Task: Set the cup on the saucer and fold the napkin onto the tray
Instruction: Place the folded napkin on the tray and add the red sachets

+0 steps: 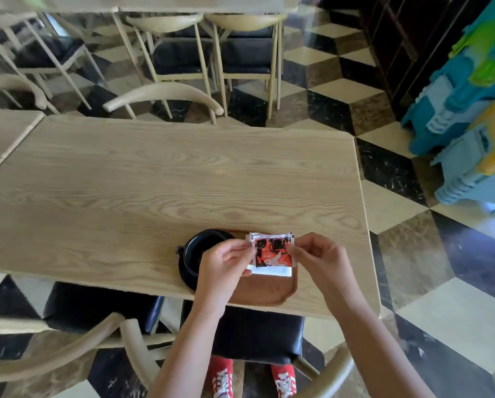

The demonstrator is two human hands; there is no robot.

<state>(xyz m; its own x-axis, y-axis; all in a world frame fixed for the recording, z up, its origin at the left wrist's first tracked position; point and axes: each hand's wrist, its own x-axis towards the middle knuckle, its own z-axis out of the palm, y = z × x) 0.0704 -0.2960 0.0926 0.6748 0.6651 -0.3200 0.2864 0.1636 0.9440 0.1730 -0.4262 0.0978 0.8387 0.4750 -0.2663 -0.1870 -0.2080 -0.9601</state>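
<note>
A black cup [196, 249] stands on a black saucer [184, 272] at the left end of a brown wooden tray [266, 291], near the table's front edge. Over the tray's right part I hold a folded napkin [272, 252], white with a red and black print. My left hand [223, 264] pinches its left edge and partly hides the cup and saucer. My right hand [319, 261] pinches its right edge. A white flap of the napkin hangs below the printed part.
The light wooden table [154, 182] stretches away from me, and another one abuts it at the left. Black-cushioned chairs [249, 334] stand below me and beyond the far edge. Blue and yellow plastic stacks [470, 116] fill the right side.
</note>
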